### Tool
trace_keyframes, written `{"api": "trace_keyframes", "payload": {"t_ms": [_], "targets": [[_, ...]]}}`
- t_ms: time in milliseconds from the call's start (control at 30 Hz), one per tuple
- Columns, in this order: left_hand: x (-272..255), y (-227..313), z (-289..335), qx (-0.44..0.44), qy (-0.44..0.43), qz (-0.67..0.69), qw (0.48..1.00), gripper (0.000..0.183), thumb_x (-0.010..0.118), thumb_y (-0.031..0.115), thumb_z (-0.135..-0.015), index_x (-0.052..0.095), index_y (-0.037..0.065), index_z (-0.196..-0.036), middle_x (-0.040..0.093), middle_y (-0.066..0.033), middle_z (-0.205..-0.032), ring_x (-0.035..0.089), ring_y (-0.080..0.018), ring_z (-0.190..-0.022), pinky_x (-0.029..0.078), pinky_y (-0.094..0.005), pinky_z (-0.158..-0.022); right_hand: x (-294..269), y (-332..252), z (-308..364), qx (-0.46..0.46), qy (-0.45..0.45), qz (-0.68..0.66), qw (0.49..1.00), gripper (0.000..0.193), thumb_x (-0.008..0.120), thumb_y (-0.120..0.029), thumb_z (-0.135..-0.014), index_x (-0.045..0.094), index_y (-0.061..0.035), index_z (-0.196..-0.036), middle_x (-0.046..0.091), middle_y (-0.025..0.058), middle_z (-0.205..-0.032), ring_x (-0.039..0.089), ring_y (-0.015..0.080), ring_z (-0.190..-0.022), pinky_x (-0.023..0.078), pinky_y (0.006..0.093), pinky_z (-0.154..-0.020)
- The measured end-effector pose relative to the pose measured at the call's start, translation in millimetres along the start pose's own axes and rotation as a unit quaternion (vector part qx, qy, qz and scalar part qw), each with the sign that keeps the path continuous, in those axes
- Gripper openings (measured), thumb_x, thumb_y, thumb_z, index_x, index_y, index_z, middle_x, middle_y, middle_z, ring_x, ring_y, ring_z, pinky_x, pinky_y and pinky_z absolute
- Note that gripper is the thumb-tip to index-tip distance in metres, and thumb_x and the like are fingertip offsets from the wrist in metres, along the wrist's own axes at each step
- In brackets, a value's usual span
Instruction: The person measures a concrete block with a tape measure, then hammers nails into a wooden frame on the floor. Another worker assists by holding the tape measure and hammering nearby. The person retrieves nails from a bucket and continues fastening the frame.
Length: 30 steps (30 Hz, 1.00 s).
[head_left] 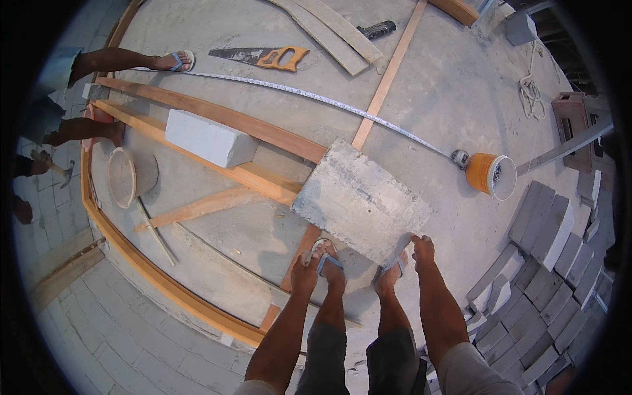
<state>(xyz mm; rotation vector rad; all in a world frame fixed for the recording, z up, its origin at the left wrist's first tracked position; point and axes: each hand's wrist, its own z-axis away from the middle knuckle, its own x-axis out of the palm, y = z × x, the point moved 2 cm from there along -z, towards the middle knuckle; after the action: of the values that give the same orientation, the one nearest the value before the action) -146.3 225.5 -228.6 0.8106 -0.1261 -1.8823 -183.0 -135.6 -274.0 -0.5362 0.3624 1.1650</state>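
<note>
A large grey block (362, 201) with a rough, stained face lies in front of my feet, at the near ends of two long wooden beams (263, 181). My right hand (423, 250) is at the block's near right corner, fingers a little apart; whether it touches the block is hard to see. My left hand (305, 275) hangs beside my left foot, apart from the block, its fingers loosely extended with nothing seen in them. A white block (207, 138) rests on the beams farther left.
A handsaw (283, 58), tape measure (459, 158) with its blade pulled out, orange bucket (484, 174) of nails and pale bucket (131, 176) are around. Stacked grey blocks (540, 283) stand right. Another person's foot (176, 61) and hammer (64, 174) show at left.
</note>
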Motion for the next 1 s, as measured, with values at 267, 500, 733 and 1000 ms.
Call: {"api": "trace_keyframes", "payload": {"t_ms": [267,500,733,1000], "targets": [[-74,0,18,-0.046,0.012,0.053,0.997,0.053,0.065,0.034,-0.095,0.060,-0.009,-0.125,0.068,-0.0235,-0.119,0.065,-0.0273,-0.113,0.049,-0.0345,-0.096,-9,-97,79,-0.384,0.014,0.341,0.858,0.063,0.075,-0.028,-0.081,0.055,0.0072,-0.129,0.059,0.0308,-0.125,0.054,0.0429,-0.123,0.043,0.0433,-0.107],[-151,-16,17,-0.054,0.107,0.110,0.987,0.054,0.064,0.035,-0.095,0.060,-0.007,-0.128,0.066,-0.0258,-0.123,0.064,-0.0350,-0.114,0.049,-0.0404,-0.099,16,-175,200,-0.330,-0.202,0.398,0.832,0.054,0.070,-0.035,-0.089,0.059,-0.0005,-0.130,0.068,0.0231,-0.117,0.067,0.0332,-0.108,0.052,0.0389,-0.095],[-148,-30,29,-0.040,0.128,0.176,0.975,0.047,0.058,0.029,-0.100,0.058,-0.010,-0.127,0.067,-0.0235,-0.120,0.063,-0.0321,-0.115,0.047,-0.0384,-0.100,-34,-205,197,-0.327,-0.231,0.518,0.756,0.054,0.066,-0.042,-0.090,0.062,-0.0050,-0.129,0.070,0.0205,-0.116,0.066,0.0334,-0.112,0.050,0.0404,-0.097],[-1,44,114,-0.143,0.162,0.101,0.971,0.040,0.058,0.027,-0.099,0.064,-0.009,-0.115,0.069,-0.0198,-0.107,0.064,-0.0293,-0.101,0.048,-0.0382,-0.092,-118,-278,-13,-0.319,-0.141,0.618,0.705,0.047,0.061,-0.033,-0.088,0.062,0.0009,-0.120,0.067,0.0269,-0.113,0.064,0.0416,-0.111,0.050,0.0480,-0.098]]}}
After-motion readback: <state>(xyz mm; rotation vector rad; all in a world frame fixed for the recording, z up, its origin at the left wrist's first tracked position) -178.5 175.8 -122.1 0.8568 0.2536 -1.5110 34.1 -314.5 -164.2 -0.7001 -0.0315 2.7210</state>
